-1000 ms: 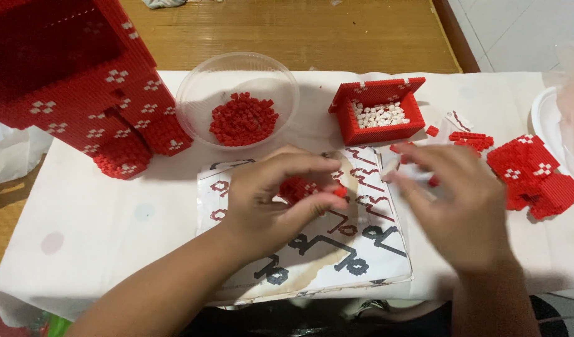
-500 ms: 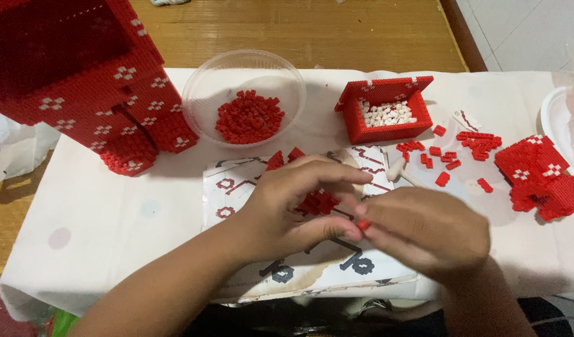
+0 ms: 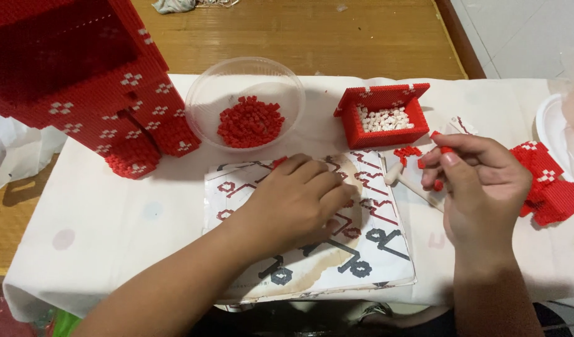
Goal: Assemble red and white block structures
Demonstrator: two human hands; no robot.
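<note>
My left hand (image 3: 296,203) lies palm down on a printed pattern sheet (image 3: 362,262), fingers curled over a small red block piece (image 3: 278,162) that is mostly hidden. My right hand (image 3: 480,187) hovers to the right of the sheet, fingertips pinched on a small red brick (image 3: 445,148). Loose red bricks (image 3: 407,153) and a white stick-like tool (image 3: 412,186) lie just under and left of its fingers. The two hands are apart.
A clear bowl (image 3: 202,103) of red bricks and a red block box (image 3: 355,128) of white bricks stand at the back. A tall red block building (image 3: 81,81) fills the back left. Red assembled pieces (image 3: 549,187) and a white container (image 3: 549,128) sit far right.
My right hand has pulled away from the left hand to the right, over the loose red bricks. My left hand has stayed on the sheet and flattened over the red piece.
</note>
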